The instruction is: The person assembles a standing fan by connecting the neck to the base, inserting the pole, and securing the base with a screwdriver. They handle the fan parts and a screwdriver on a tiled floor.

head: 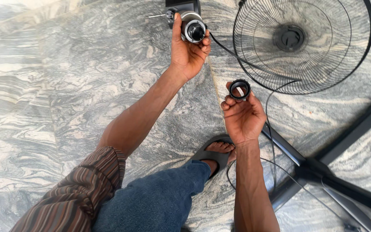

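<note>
While the left hand [188,51] grips the fan motor [192,26], the right hand [242,116] pinches, seemingly, a black ring nut [239,90]

Polished veined stone floor [65,86], black wire-metal fan grille [303,45] – matt black plastic ring [239,90], glossy metal-and-plastic motor [192,28]

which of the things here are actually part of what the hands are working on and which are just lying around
In hand:
- left hand holds the fan motor unit
- right hand holds a black ring nut
- black cord running from the motor unit

Lying about:
- wire fan guard flat on the marble floor
- black cross-shaped stand base
- sandal on the person's foot
</note>
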